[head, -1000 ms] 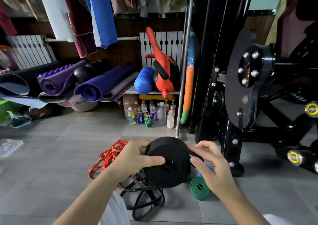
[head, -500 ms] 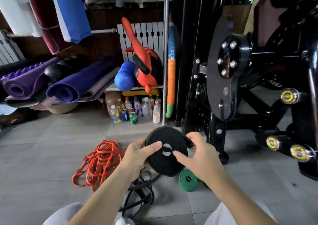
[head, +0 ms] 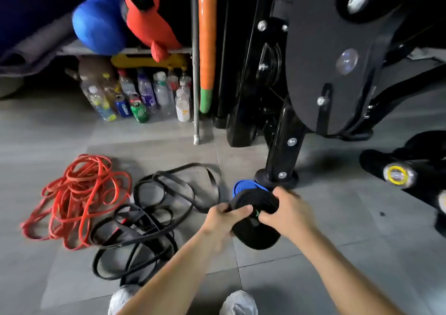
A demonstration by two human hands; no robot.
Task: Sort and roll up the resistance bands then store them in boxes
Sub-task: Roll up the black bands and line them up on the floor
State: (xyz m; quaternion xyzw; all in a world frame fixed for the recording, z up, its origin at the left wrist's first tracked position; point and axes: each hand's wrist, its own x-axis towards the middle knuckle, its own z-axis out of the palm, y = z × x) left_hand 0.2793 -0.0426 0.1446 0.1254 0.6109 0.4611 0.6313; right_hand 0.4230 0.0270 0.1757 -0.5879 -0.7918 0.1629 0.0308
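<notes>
Left hand (head: pixel 223 219), right hand (head: pixel 286 214) grip black roll (head: pixel 257 238); blue band (head: pixel 244 186) half-hidden, apparently rolled.

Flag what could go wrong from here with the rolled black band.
1. The black band roll is held wound only by the left hand and right hand; a slackened grip could let it spring open.
2. No box is in view, so it may need carrying.
3. The loose black bands lie tangled near a shoe and could snag.
</notes>
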